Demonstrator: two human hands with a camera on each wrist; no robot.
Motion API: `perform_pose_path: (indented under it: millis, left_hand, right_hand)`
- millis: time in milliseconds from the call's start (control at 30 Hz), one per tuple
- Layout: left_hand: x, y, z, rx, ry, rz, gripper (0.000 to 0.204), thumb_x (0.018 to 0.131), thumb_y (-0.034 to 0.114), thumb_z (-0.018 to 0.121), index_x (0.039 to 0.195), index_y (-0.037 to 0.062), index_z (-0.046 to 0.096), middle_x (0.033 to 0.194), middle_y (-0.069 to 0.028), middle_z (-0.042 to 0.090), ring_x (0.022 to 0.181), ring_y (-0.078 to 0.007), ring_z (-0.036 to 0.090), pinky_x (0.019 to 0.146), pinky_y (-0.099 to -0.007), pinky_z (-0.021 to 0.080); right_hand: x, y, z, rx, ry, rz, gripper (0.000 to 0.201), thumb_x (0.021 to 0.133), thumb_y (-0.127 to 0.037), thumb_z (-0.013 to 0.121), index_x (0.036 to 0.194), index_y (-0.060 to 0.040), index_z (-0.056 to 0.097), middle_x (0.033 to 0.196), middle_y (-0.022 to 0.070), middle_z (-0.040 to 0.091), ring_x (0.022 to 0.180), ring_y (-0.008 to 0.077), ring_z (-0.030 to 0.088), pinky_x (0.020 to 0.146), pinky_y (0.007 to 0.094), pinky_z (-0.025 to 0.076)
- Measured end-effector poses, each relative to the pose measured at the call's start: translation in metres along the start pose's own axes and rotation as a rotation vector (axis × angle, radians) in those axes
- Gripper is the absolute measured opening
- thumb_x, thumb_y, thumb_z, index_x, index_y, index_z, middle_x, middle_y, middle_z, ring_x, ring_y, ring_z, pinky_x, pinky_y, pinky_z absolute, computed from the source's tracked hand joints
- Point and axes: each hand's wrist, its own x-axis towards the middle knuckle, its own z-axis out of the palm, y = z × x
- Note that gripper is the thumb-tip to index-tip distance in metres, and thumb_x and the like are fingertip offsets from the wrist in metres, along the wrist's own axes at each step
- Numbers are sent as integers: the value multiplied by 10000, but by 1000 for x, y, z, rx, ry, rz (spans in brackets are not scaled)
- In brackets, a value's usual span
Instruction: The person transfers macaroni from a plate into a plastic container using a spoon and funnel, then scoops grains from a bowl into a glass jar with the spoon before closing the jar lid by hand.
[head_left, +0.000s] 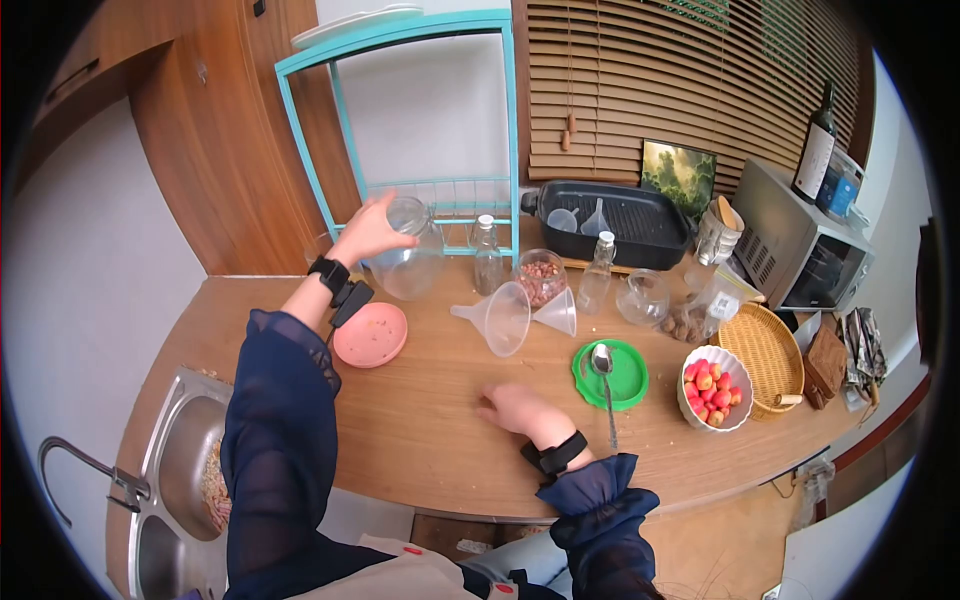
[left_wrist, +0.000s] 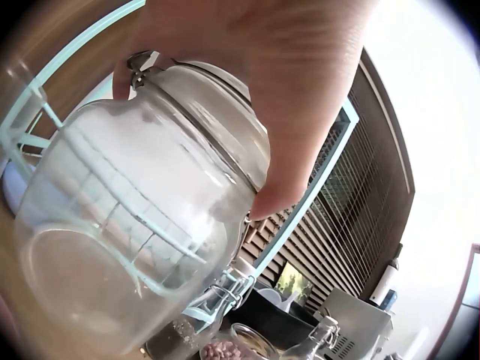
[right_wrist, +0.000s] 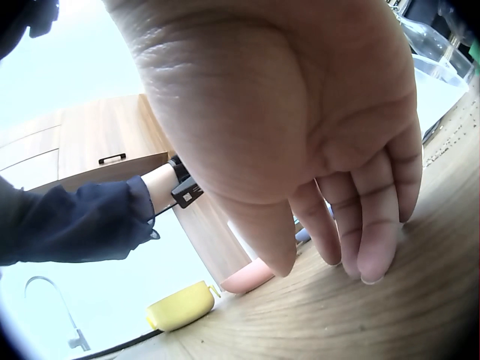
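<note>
At the back left of the counter, my left hand (head_left: 372,232) grips a large clear glass jar (head_left: 408,268) from above, thumb and fingers spread around its lidded top. The left wrist view shows the jar (left_wrist: 127,217) tilted, with a wire clasp (left_wrist: 139,67) at its neck and nothing visible inside. My right hand (head_left: 520,410) rests near the counter's front, its loosely bent fingertips (right_wrist: 375,259) on the wood, holding nothing. A pink bowl (head_left: 370,335) sits below the jar. Two clear funnels, a larger one (head_left: 500,318) and a smaller one (head_left: 558,314), lie beyond my right hand.
Right of the jar stand swing-top bottles (head_left: 488,262) and a jar of reddish pieces (head_left: 541,280). A green lid (head_left: 625,376) bears a spoon (head_left: 602,362). Farther right are a fruit bowl (head_left: 735,362), a basket (head_left: 778,350) and a microwave (head_left: 800,235). A turquoise rack (head_left: 515,130) rises behind.
</note>
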Motion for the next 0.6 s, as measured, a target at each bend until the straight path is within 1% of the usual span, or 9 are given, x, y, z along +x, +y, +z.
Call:
perform_pose_path:
  millis: [67, 100, 200, 233, 300, 433, 500, 533, 600]
  left_hand:
    - [-14, 11, -9, 29, -76, 14, 940, 531, 406, 721, 1251, -85, 369, 1167, -305, 455, 1105, -356, 468, 939, -348, 380]
    - [-22, 18, -14, 35, -69, 21, 940, 531, 406, 721, 1251, -85, 369, 1167, -305, 455, 1105, -356, 468, 939, -348, 380]
    - [-47, 39, -21, -30, -148, 18, 938, 523, 404, 728, 1262, -55, 376, 1144, -296, 461, 1094, -358, 470, 932, -354, 383]
    - [-53, 42, -20, -27, -140, 23, 938, 523, 404, 728, 1262, -55, 376, 1144, -296, 461, 1094, -358, 470, 932, -354, 383]
    - [-68, 47, -18, -39, -199, 87, 949, 523, 411, 734, 1267, -54, 370, 1138, -292, 462, 1107, -358, 455, 937, -360, 374]
    - [-101, 66, -11, -109, -238, 116, 936, 537, 401, 740, 1265, -55, 369, 1142, -285, 459, 1114, -355, 445, 936, -364, 370]
    - [-116, 78, -9, -183, -341, 168, 871, 583, 348, 740, 1273, -22, 359, 1162, -236, 444, 1093, -340, 451, 919, -370, 376]
    - [-127, 86, -11, -217, -357, 169, 859, 603, 323, 735, 1280, -29, 341, 1171, -219, 442, 1104, -330, 444, 924, -364, 372]
    - [-137, 95, -8, -199, -396, 189, 861, 602, 321, 735, 1284, -25, 338, 1175, -212, 440, 1108, -328, 441, 925, -361, 370]
  right_hand:
    - [-1, -2, -2, 1, -2, 2, 308, 802, -288, 568, 972, -32, 587, 903, 183, 611, 859, 362, 567, 741, 417, 457]
    - [-1, -3, -4, 2, -11, 7, 309, 801, -291, 567, 968, -31, 589, 902, 182, 611, 858, 362, 567, 741, 419, 457]
    - [0, -3, -3, -11, -20, 6, 322, 801, -296, 565, 985, -33, 587, 909, 183, 612, 866, 360, 569, 749, 418, 456]
    - [-1, -2, -3, -15, -12, 3, 322, 801, -296, 565, 985, -33, 587, 909, 183, 612, 866, 360, 569, 749, 418, 456]
    - [1, -3, -2, -14, -26, 4, 337, 803, -306, 563, 1003, -36, 589, 919, 186, 612, 871, 361, 569, 757, 416, 456]
    - [3, 2, -5, 33, -47, -48, 345, 808, -312, 558, 1011, -35, 592, 922, 190, 613, 875, 362, 571, 764, 412, 458]
    - [-3, -1, -6, 1, 0, 33, 357, 813, -321, 552, 1003, -21, 595, 925, 193, 614, 885, 361, 572, 778, 410, 455]
    - [-10, -5, -10, 6, -2, 43, 357, 813, -321, 552, 1003, -21, 595, 925, 193, 614, 885, 361, 572, 778, 410, 455]
    - [-43, -38, -41, -153, -187, 297, 428, 815, -331, 549, 1096, -8, 537, 1002, 202, 592, 944, 354, 556, 807, 410, 445]
